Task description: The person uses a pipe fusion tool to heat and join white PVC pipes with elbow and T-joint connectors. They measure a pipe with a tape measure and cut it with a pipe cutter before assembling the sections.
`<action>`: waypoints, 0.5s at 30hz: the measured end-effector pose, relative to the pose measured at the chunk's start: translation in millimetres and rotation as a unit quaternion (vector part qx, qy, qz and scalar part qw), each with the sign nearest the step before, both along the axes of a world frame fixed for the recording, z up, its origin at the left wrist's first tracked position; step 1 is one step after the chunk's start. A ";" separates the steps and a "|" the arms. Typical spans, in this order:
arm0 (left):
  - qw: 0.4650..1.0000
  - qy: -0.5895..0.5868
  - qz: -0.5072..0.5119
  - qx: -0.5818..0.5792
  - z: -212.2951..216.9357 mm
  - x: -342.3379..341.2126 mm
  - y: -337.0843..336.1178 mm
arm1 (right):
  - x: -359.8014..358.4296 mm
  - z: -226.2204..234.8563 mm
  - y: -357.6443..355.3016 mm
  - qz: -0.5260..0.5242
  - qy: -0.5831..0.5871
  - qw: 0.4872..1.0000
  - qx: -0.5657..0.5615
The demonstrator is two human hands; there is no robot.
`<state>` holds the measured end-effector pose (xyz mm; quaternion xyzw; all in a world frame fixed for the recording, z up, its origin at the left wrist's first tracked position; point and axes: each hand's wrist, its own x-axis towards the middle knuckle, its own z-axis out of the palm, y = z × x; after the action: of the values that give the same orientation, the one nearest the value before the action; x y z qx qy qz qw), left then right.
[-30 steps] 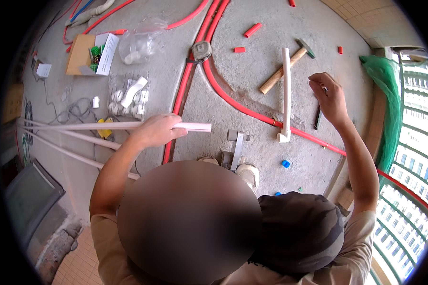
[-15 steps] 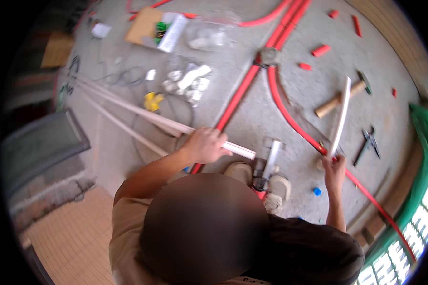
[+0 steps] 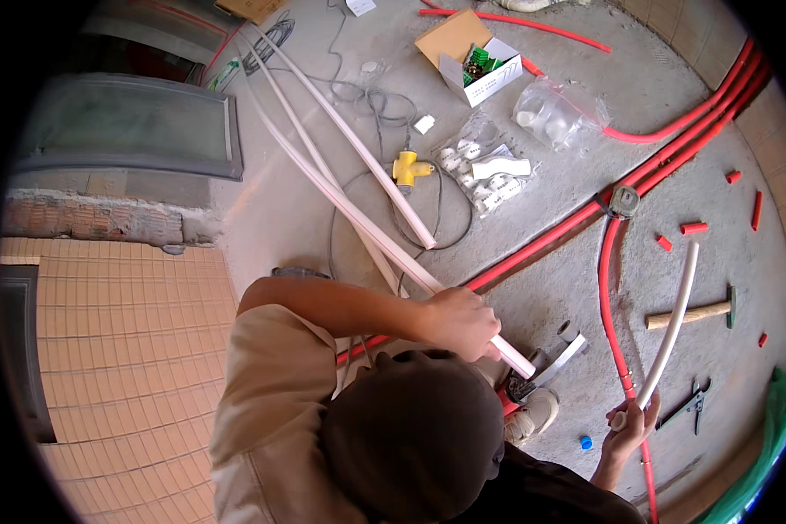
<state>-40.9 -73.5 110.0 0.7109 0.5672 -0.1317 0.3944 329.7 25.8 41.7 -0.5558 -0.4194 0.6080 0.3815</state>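
Note:
My left hand (image 3: 465,323) is closed around a long white pipe (image 3: 393,251), a little short of its near end. This end rests over or just above a dark tool with a flat grey bar (image 3: 561,361), next to my shoe (image 3: 533,416); whether they touch I cannot tell. The pipe's far part runs off to the upper left. On the right, my right hand (image 3: 630,426) grips the lower end of a shorter, slightly bent white pipe (image 3: 673,325), held up at a slant. A small white ring-like end shows beside those fingers.
Red pipes (image 3: 550,234) cross the concrete floor through a round junction box (image 3: 623,202). A hammer (image 3: 694,314), pliers-like tool (image 3: 692,408), blue cap (image 3: 586,443) and red pipe pieces lie right. Farther off are a carton (image 3: 489,79), bags of fittings (image 3: 485,170) and a yellow connector (image 3: 408,168).
The view has swung round, so the floor things appear shifted. The long pipe's near end has come closer to the dark tool. Both hands keep hold of their pipes.

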 end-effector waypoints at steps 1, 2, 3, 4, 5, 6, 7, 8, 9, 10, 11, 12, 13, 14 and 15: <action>1.000 -0.002 0.004 0.016 2.5 0.9 7.0 | 6.1 0.8 5.0 0.011 0.035 0.999 0.001; 0.999 -0.004 0.005 0.032 5.8 -1.6 14.5 | 13.7 -1.6 9.3 0.020 0.069 0.997 0.002; 0.999 -0.006 0.004 0.046 9.2 -6.2 23.2 | 19.3 -4.1 10.9 0.025 0.105 0.994 0.002; 0.999 -0.003 0.005 0.035 4.3 -14.3 29.7 | 19.6 -5.4 11.5 0.003 0.124 0.992 -0.007; 0.998 0.003 -0.012 0.068 -13.2 -21.7 25.4 | 23.3 0.3 10.2 0.014 0.127 0.992 -0.008; 0.995 0.006 -0.029 0.099 -25.9 -35.3 18.6 | 16.8 -2.8 8.0 -0.031 0.086 0.996 -0.016; 0.986 -0.012 -0.041 0.162 -41.3 -47.7 7.4 | 13.7 -0.1 6.3 -0.007 0.063 0.998 -0.026; 0.981 -0.036 -0.052 0.183 -54.6 -53.8 0.3 | 1.4 19.0 4.9 0.060 0.013 0.998 -0.023; 0.976 -0.042 -0.055 0.206 -55.8 -60.1 -6.6 | -7.8 29.7 0.8 0.120 0.023 0.992 -0.027; 0.979 -0.045 -0.047 0.195 -58.1 -56.7 -3.4 | -11.1 31.9 -1.0 0.119 0.010 0.993 -0.015; 0.981 -0.033 -0.043 0.188 -55.8 -54.7 5.6 | -5.2 22.5 -2.5 0.117 0.049 0.992 0.026; 0.983 -0.048 -0.036 0.171 -58.5 -48.0 11.7 | 3.2 14.7 -8.6 0.081 0.046 0.994 0.062; 0.986 -0.044 -0.022 0.158 -53.5 -49.2 13.0 | 2.9 6.5 -10.6 0.057 0.059 0.991 0.103; 0.989 -0.040 -0.001 0.145 -50.9 -49.4 11.3 | 7.3 5.3 -13.3 0.065 0.033 0.993 0.088; 0.986 -0.062 0.003 0.158 -54.3 -44.3 7.5 | 14.2 9.3 -16.8 0.079 0.007 0.994 0.074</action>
<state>-85.2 -66.1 55.7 0.7690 0.5576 0.0053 0.3124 343.9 9.0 50.9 -0.4865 -0.5032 0.6073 0.3757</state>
